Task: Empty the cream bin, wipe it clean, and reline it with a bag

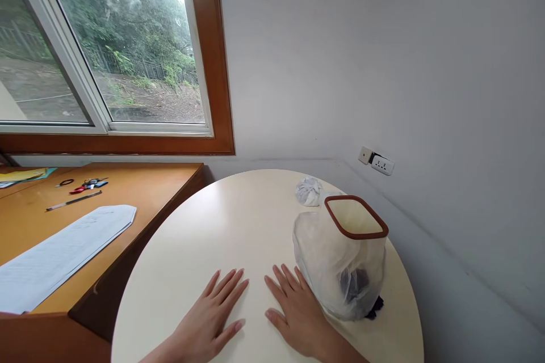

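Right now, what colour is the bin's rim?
The rim is reddish brown, clearest in the head view.

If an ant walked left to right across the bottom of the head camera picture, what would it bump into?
Papers → left hand → right hand → bin.

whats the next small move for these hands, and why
Perhaps lift the right hand and take hold of the translucent bag: it bulges loosely beside the brown-rimmed bin, nearer that hand than the left hand, and both hands rest palm-down on the table, holding nothing.
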Available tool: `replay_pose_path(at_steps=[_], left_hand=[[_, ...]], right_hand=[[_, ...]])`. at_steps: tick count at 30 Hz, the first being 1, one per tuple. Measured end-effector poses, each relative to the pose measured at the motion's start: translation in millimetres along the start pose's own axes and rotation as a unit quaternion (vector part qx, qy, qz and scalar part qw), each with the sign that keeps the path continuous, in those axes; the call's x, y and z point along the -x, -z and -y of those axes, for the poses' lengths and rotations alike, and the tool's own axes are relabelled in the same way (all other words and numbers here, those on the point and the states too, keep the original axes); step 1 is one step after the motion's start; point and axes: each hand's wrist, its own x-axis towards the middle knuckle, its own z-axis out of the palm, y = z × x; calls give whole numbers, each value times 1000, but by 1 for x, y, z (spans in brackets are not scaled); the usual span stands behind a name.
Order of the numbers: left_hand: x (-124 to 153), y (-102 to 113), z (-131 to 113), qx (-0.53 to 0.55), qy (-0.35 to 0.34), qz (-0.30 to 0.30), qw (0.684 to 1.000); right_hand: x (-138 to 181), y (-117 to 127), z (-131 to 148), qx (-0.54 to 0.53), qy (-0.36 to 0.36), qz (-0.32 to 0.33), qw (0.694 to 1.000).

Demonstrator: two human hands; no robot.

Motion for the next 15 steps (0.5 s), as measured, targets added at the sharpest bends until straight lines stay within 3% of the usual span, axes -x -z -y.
replay_pose_path(at_steps=[15], left_hand=[[-6, 18, -3, -6, -4, 42, 999]], right_hand=[[-4, 2, -6, -23, 13, 19, 999]])
